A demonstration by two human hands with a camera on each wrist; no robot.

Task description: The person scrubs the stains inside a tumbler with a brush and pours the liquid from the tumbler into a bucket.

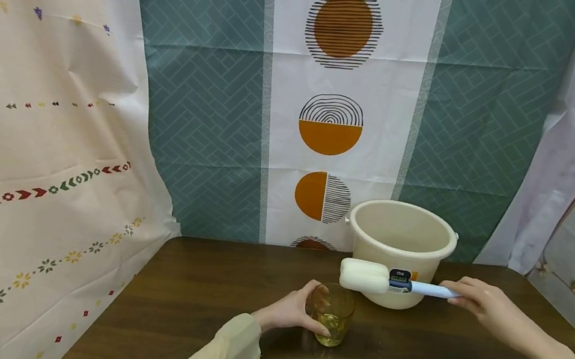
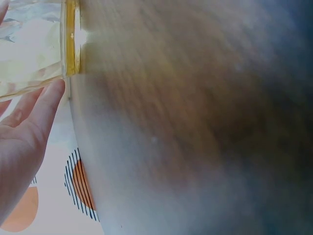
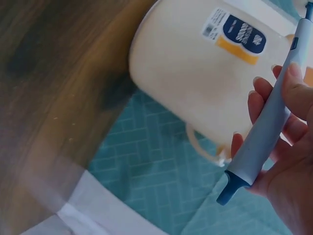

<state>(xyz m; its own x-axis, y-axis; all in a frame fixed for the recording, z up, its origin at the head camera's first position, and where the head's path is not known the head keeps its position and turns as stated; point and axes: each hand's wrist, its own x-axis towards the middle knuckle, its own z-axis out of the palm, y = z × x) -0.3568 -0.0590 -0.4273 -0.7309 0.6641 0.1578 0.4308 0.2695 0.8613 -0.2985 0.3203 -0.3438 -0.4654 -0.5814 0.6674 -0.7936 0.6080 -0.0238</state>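
My left hand (image 1: 292, 312) is wrapped around the side of an amber-tinted drinking glass (image 1: 339, 318), which is upright at the middle of the table. In the left wrist view, the fingers (image 2: 40, 110) lie along the glass near its thick yellow base (image 2: 72, 39). My right hand (image 1: 488, 309) grips the pale blue handle (image 1: 433, 290) of a sponge cup brush. The brush is held nearly level, its white sponge head (image 1: 364, 276) pointing left just above the glass rim. From the right wrist view, thumb and fingers curl round the handle (image 3: 266, 132), whose dark blue end sticks out below.
A cream bucket (image 1: 400, 234) with a label stands at the back of the dark wooden table (image 1: 231, 275), behind the brush. Patterned curtains (image 1: 205, 102) hang behind the table, and a cream printed cloth (image 1: 38, 171) hangs along the left.
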